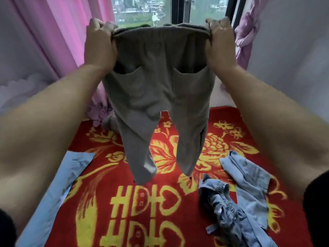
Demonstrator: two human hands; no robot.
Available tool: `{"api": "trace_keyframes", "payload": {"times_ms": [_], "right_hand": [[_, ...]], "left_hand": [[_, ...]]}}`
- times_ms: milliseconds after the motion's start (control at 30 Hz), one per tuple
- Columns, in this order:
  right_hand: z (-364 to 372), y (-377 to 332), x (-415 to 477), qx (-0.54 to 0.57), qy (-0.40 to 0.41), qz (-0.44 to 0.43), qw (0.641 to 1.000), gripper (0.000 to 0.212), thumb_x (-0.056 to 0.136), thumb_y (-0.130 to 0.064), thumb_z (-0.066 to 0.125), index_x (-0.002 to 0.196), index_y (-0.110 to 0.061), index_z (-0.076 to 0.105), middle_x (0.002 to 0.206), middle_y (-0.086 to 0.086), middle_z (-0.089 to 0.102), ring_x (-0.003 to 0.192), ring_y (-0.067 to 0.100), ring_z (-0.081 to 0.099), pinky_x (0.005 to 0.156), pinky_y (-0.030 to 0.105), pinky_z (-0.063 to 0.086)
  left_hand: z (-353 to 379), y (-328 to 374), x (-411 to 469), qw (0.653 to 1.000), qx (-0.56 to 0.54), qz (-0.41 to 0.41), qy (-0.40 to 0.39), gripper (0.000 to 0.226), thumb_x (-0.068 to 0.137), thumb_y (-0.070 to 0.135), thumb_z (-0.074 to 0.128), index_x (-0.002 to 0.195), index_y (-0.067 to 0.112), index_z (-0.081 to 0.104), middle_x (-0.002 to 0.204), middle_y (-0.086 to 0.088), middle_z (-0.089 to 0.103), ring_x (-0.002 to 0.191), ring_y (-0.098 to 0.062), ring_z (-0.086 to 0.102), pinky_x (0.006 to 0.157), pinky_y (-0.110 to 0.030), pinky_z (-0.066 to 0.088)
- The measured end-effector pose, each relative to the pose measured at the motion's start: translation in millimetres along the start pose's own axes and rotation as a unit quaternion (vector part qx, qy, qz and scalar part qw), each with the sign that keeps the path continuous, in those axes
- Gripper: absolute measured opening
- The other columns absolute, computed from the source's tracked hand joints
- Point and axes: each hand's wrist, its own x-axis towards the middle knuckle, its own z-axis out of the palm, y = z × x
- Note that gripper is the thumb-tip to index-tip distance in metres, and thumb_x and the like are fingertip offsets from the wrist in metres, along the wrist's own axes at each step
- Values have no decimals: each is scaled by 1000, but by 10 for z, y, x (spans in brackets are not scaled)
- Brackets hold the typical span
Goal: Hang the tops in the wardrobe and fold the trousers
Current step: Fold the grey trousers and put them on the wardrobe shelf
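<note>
Grey trousers (160, 90) with an elastic waistband and two patch pockets hang in the air in front of me, both legs dangling above the bed. My left hand (99, 43) pinches the left end of the waistband. My right hand (220, 41) pinches the right end, so the waistband is stretched flat between them. A light blue garment (58, 189) lies flat on the bed at the lower left. Crumpled blue denim trousers (236, 198) lie on the bed at the lower right.
The bed is covered by a red blanket (142, 207) with yellow flowers and characters. Pink curtains (58, 32) hang at the left, a knotted lilac curtain (247, 32) at the right, and a window (170, 9) straight ahead. Lilac fabric (99, 111) is bunched at the bed's far left.
</note>
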Motion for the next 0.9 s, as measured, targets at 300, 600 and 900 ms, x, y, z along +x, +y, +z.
{"api": "trace_keyframes", "payload": {"times_ms": [300,600,900], "right_hand": [[-110,-90,-952,7,-86,-4,996,44,95,-11,46,138,-9,54,128,22,54,119,36,52,99,32,35],[449,231,-3394,-46,-422,61,903,34,94,-15,58,129,-12,62,116,17,56,112,36,55,93,38,45],[527,370,-5336,-144,-585,26,797,33,94,-23,52,126,-28,60,121,5,57,117,29,54,85,42,50]], "left_hand": [[-98,-238,-862,998,-7,-2,-67,38,94,16,44,128,14,59,121,-20,48,114,-37,46,95,-44,40],[471,-788,-3603,911,137,-50,-387,32,92,26,52,122,35,62,117,-2,57,113,-28,50,88,-40,43],[604,-965,-5512,809,167,-54,-561,36,94,24,45,123,40,59,120,3,58,116,-24,52,87,-39,42]]}}
